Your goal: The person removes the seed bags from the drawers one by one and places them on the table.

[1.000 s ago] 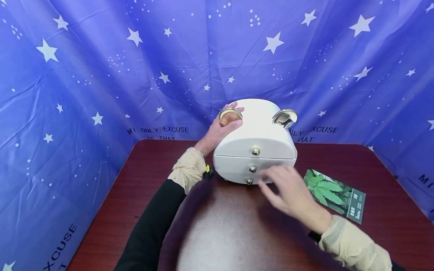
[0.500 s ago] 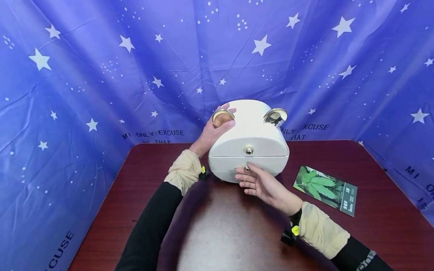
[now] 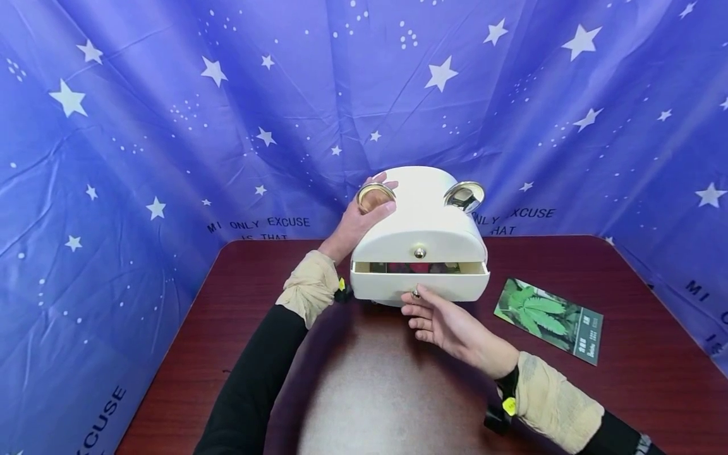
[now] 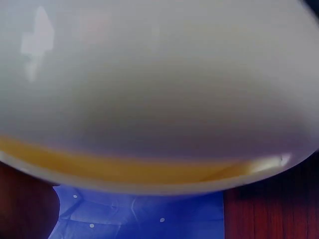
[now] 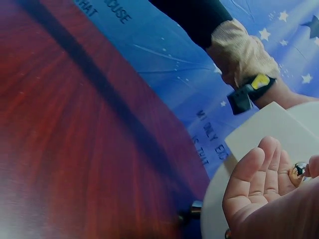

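A rounded white drawer box (image 3: 421,221) with two gold ears stands at the back of the table. My left hand (image 3: 352,226) holds its left side at the left gold ear (image 3: 375,184), thumb in front and fingertips behind on top. My right hand (image 3: 452,325) pinches the round metal knob (image 5: 298,172) of the middle drawer (image 3: 372,284) between thumb and index finger, the other fingers loosely bent below. That drawer stands partly pulled out, and a dark and red printed item (image 3: 418,267) shows inside it. The upper knob (image 3: 419,253) is untouched.
A card with a green leaf picture (image 3: 548,319) lies on the dark red table (image 3: 637,303), right of the box. The right gold ear (image 3: 466,197) sticks up from the box. A blue star-patterned curtain (image 3: 318,82) hangs close behind and beside the table.
My right hand has come to the middle knob, gripped it and pulled that drawer partly out towards me. My left hand keeps its place at the ear.
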`<action>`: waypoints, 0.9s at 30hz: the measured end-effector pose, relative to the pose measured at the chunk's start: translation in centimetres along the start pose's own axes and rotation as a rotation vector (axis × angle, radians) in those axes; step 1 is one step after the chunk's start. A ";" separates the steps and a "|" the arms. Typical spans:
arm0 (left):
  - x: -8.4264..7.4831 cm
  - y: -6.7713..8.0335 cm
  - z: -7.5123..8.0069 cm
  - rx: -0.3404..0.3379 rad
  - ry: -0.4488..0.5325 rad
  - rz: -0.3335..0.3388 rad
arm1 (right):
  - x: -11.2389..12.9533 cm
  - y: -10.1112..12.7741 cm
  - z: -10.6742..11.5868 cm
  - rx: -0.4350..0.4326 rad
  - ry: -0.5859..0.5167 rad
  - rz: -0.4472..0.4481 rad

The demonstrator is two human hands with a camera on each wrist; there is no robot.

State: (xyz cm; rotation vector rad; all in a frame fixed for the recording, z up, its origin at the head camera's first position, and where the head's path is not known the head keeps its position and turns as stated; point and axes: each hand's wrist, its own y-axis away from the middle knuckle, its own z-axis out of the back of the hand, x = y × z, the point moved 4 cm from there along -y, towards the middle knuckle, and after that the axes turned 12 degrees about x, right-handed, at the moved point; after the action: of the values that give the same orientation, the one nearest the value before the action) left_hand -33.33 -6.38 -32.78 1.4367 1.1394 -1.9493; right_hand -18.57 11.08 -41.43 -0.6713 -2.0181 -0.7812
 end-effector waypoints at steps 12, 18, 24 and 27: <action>-0.5 -0.1 0.6 0.015 -0.039 0.006 | -0.6 1.8 -1.0 0.033 0.071 -0.055; -0.1 0.2 0.8 0.053 -0.084 0.032 | -0.5 1.0 -0.4 -0.044 0.041 -0.019; 0.4 0.3 0.6 0.064 -0.062 0.051 | -1.1 1.9 -0.7 -0.020 0.070 -0.024; 0.3 0.3 0.8 0.065 -0.104 0.054 | -1.6 2.9 -1.2 0.022 0.095 -0.041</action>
State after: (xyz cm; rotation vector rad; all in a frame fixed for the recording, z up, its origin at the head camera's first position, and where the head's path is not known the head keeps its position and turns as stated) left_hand -33.64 -7.17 -33.12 1.3673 0.9894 -2.0149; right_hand -15.15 11.85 -41.42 -0.5708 -1.9565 -0.7996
